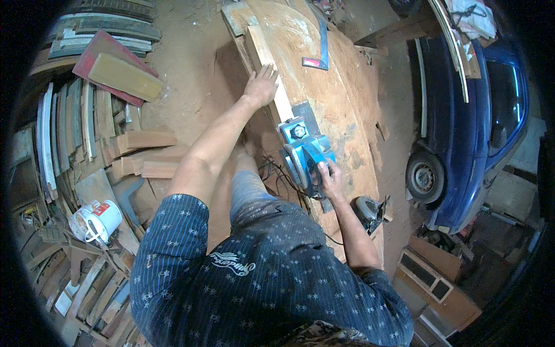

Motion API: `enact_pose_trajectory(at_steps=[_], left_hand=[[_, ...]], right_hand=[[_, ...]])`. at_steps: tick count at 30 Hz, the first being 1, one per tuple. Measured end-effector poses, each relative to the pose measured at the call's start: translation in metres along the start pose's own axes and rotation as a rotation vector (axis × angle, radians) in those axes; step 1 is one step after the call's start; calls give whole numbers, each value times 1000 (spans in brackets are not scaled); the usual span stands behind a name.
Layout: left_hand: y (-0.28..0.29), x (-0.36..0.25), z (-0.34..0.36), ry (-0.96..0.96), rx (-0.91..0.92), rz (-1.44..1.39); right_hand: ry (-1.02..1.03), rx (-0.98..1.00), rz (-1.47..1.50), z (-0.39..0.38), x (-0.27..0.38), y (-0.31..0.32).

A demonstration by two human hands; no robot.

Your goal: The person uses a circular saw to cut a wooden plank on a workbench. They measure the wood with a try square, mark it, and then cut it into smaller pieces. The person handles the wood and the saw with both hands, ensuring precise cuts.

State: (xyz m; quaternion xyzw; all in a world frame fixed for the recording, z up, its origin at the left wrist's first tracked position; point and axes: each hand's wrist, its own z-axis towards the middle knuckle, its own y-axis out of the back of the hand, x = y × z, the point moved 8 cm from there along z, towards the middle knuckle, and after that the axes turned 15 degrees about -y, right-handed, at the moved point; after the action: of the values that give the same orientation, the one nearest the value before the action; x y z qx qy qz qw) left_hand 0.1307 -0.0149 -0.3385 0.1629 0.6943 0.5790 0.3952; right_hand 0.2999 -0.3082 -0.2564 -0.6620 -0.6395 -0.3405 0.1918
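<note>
A blue electric hand planer [300,151] stands at the near end of a long, pale wooden bar [281,103] on the workbench [350,110]. My right hand [330,180] is wrapped round the planer's rear handle. Farther along, my left hand [262,85] lies flat over the bar with its fingers stretched out. The bar runs along the left edge of the bench, away from me. The planer hides the bar's near end and part of a dark flat plate [307,115] beside it.
A circular saw [368,212] sits at the bench's near right, and cables [277,166] hang at its left side. Toward the far end lies a carpenter's square [324,43]. Stacked planks [104,29] and a white bucket [105,218] are on the left; a blue car [462,133] stands right.
</note>
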Motion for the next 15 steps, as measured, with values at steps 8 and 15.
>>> enact_pose_trajectory(at_steps=[8, 15], left_hand=[[-8, 11, -2, -1, -29, -84], [-34, 36, -82, 416, -453, -456]], right_hand=[[45, -49, -26, 32, 24, -9], [90, -62, 9, 63, 55, -29]])
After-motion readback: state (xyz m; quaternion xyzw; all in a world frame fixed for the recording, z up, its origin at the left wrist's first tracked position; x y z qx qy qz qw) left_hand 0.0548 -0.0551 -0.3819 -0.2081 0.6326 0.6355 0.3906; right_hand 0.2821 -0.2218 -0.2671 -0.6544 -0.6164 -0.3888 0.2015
